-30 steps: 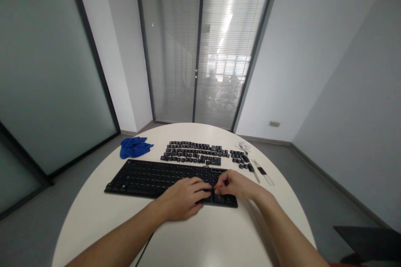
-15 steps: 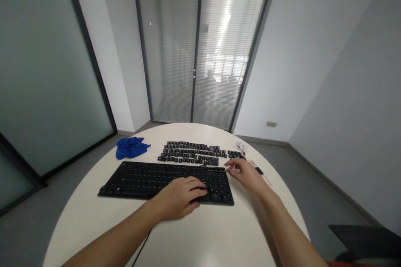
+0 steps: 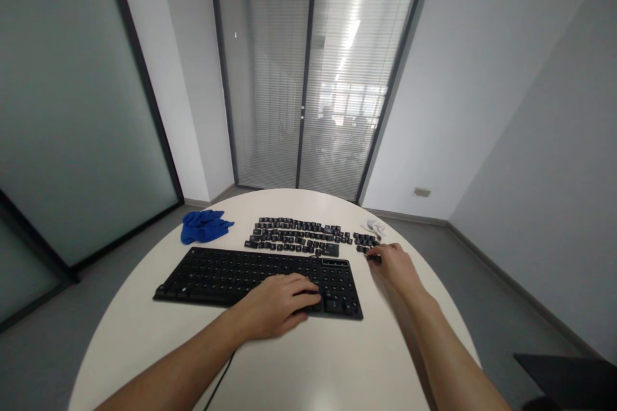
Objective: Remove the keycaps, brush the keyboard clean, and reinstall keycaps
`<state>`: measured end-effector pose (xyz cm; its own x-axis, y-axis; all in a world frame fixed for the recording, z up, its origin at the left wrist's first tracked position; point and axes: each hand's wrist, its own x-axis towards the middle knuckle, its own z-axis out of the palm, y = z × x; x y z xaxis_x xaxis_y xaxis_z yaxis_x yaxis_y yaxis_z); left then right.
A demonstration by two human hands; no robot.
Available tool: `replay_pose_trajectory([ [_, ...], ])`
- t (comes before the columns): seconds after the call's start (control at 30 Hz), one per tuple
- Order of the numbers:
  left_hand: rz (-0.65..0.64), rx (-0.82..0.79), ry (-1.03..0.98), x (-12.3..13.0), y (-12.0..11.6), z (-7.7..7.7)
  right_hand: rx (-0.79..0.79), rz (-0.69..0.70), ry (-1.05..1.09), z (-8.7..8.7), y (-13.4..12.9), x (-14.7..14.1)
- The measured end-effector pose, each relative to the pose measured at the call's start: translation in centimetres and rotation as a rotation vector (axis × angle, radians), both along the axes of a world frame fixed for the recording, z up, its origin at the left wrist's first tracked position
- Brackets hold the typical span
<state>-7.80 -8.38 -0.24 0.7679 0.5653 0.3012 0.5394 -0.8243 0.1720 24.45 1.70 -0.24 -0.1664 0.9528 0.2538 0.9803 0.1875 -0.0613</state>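
Observation:
A black keyboard (image 3: 216, 276) without its keycaps over most of its face lies across the round white table. On its right part rests my left hand (image 3: 282, 305), fingers spread over the keys, palm near the front edge. Beyond the keyboard, loose black keycaps (image 3: 294, 234) lie in rows. To their right is a smaller group of keycaps (image 3: 365, 239). My right hand (image 3: 395, 268) is at the near edge of that group, its fingertips pinched on a small dark piece, seemingly a keycap.
A crumpled blue cloth (image 3: 205, 227) lies at the table's back left. Some white crumpled material (image 3: 375, 227) sits behind the small keycap group. A black cable (image 3: 219, 380) runs off the table's (image 3: 318, 366) front. A dark chair part (image 3: 569, 379) shows at the lower right.
My right hand has moved right, from beside the keyboard's top right corner to the small keycap group, and its fingers have closed on a dark piece. My left hand has stayed on the keyboard.

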Motion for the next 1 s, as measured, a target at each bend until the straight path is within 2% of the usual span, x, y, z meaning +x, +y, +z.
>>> replay_pose_trajectory([
  [0.13,0.012,-0.013,0.000,-0.5,0.2,0.3,0.018,0.033,0.069,0.3,-0.4,-0.4],
  [0.23,0.028,-0.026,-0.008,-0.9,0.3,0.6,0.006,0.132,0.275,0.8,-1.1,-1.7],
  [0.33,0.043,-0.039,-0.008,-1.0,0.3,0.8,-0.124,0.311,0.465,2.0,-1.8,-3.9],
  [0.43,0.053,-0.041,0.002,-0.9,0.3,1.0,-0.326,0.533,0.456,3.6,-2.4,-6.1],
  [0.5,0.061,-0.038,0.007,-0.8,0.4,1.1,-0.350,0.584,0.476,4.2,-2.5,-6.9],
  [0.63,0.071,-0.042,0.021,-0.5,0.6,0.9,-0.334,0.618,0.656,2.9,-2.6,-6.3],
  [0.77,0.071,-0.038,0.018,-0.4,0.9,0.6,-0.308,0.676,0.681,1.3,-2.6,-4.9],
  [1.0,0.057,-0.039,0.007,-0.2,1.2,0.4,-0.373,0.761,0.639,1.0,-2.8,-4.9],
])
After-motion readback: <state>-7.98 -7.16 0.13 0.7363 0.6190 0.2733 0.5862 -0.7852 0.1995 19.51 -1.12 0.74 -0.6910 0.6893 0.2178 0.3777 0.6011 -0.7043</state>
